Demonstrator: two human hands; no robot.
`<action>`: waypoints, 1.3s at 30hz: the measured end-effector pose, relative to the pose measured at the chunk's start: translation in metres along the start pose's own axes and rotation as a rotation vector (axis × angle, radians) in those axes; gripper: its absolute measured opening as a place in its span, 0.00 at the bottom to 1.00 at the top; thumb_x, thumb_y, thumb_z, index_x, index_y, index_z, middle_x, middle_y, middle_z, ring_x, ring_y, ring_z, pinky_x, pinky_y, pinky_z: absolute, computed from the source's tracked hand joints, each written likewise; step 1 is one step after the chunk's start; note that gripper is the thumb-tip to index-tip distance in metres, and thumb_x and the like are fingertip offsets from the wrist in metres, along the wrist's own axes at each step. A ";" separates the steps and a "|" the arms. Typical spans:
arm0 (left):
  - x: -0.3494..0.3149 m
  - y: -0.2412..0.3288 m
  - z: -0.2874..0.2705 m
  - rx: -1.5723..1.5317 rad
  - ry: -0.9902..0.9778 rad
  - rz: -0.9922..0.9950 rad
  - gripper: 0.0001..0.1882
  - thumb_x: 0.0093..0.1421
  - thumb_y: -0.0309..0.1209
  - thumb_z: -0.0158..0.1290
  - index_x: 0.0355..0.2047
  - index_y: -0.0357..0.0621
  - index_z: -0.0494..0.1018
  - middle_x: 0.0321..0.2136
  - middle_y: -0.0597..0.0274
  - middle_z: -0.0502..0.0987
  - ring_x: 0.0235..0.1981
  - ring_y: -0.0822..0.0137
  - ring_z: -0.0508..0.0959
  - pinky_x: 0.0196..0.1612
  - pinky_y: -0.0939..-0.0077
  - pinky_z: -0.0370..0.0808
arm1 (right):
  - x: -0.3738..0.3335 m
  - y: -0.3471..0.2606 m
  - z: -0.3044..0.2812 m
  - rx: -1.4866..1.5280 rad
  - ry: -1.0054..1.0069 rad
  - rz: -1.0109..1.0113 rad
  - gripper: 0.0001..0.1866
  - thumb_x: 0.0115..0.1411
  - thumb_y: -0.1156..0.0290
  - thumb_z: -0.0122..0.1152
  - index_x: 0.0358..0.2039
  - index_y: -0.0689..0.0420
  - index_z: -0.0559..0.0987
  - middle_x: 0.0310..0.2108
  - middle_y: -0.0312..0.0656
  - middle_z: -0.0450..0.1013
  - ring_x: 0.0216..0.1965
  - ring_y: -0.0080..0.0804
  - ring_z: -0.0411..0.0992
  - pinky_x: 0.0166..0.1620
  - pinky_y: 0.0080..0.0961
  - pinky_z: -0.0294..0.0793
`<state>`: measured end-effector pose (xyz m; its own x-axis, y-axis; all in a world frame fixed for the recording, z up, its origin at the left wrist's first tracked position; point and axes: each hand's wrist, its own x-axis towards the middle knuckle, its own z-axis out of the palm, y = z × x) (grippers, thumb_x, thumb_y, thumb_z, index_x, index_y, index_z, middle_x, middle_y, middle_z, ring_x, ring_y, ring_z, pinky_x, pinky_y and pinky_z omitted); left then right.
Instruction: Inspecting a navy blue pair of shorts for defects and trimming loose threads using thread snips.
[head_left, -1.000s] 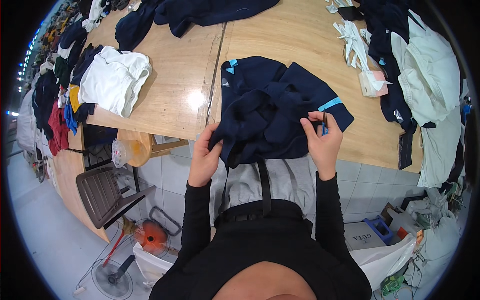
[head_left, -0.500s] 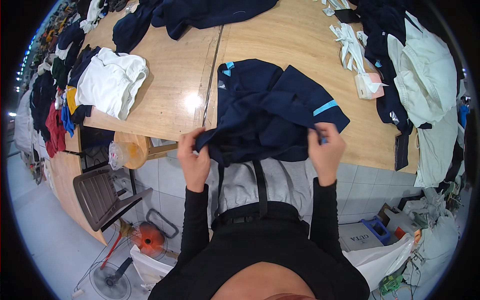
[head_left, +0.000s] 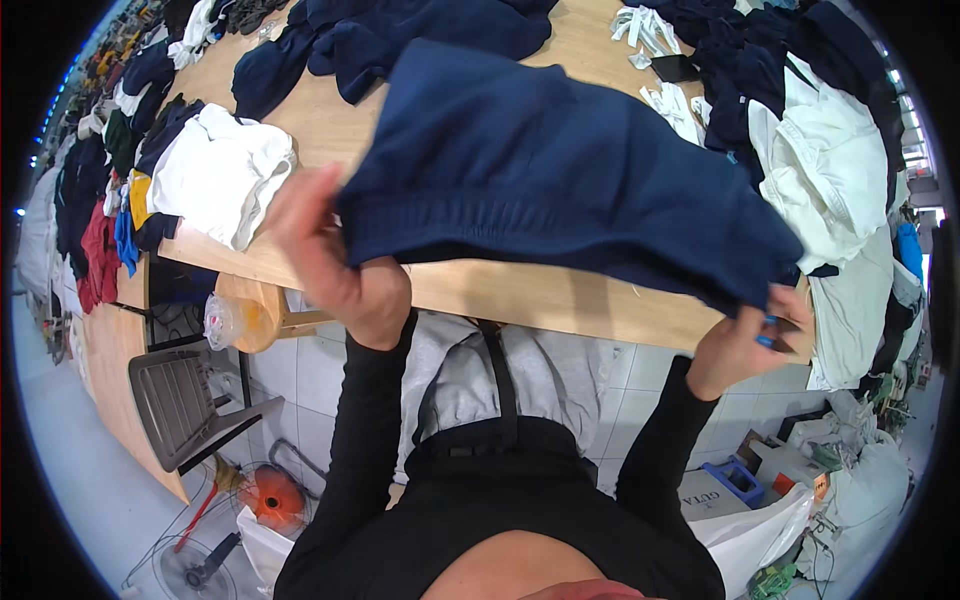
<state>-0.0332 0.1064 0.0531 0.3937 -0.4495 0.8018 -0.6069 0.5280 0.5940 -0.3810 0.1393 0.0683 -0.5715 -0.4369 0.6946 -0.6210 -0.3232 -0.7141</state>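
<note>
Left hand (head_left: 340,275): motion-blurred, fingers partly bent against the left end of a navy garment (head_left: 550,160); pinching or only pressing, too smeared to say. Right hand (head_left: 730,350): fingers drawn in on the garment's lower right corner, with a small blue-and-dark tool (head_left: 768,334) tucked in the same grip.

Garment: spread between both hands above the table's (head_left: 330,120) near edge; contact with the tabletop hidden.

Risk of a snag or nick, from the tool's tip lying so close to fabric. Possible slip at the left end if merely pressed, with a sag over the near edge. Possible brush against the pale garment (head_left: 825,175) by the right edge, from a wide swing.

Navy fabric: matt, smooth, apparently thick; waistband (head_left: 450,222) puckered into tight ribs.

Toward the left edge, a white garment (head_left: 215,175), soft, rumpled. Toward the far edge, limp white strips (head_left: 645,30) and heaped navy cloth (head_left: 450,25).
</note>
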 end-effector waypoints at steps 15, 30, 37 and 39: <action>-0.155 -0.035 -0.084 0.369 -0.648 -0.607 0.39 0.54 0.28 0.74 0.66 0.36 0.72 0.61 0.46 0.74 0.62 0.46 0.75 0.65 0.58 0.74 | -0.096 0.115 -0.043 -0.229 -0.653 0.702 0.10 0.74 0.67 0.67 0.43 0.63 0.83 0.33 0.29 0.75 0.34 0.15 0.67 0.39 0.20 0.69; -0.156 -0.034 -0.084 0.395 -0.669 -0.632 0.34 0.54 0.28 0.74 0.61 0.37 0.76 0.57 0.50 0.77 0.59 0.49 0.76 0.62 0.58 0.74 | -0.097 0.179 -0.059 -0.718 -0.667 0.277 0.29 0.64 0.81 0.65 0.66 0.62 0.73 0.52 0.54 0.70 0.53 0.53 0.74 0.55 0.42 0.76; -0.158 -0.038 -0.086 0.426 -0.682 -0.564 0.30 0.54 0.29 0.75 0.58 0.43 0.79 0.61 0.50 0.75 0.62 0.47 0.73 0.63 0.57 0.74 | -0.096 0.193 -0.056 -0.796 -0.680 0.195 0.30 0.64 0.81 0.64 0.67 0.58 0.75 0.51 0.52 0.70 0.55 0.54 0.71 0.59 0.45 0.72; -0.160 -0.037 -0.084 0.444 -0.671 -0.569 0.27 0.54 0.30 0.75 0.54 0.45 0.82 0.64 0.50 0.73 0.65 0.46 0.70 0.64 0.55 0.73 | -0.095 0.200 -0.056 -0.814 -0.668 0.190 0.30 0.64 0.80 0.64 0.67 0.57 0.76 0.51 0.52 0.70 0.55 0.55 0.70 0.60 0.47 0.71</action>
<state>-0.0156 0.2196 -0.0918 0.3174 -0.9407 0.1194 -0.7065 -0.1506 0.6915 -0.4808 0.1633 -0.1357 -0.4401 -0.8721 0.2141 -0.8650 0.3477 -0.3617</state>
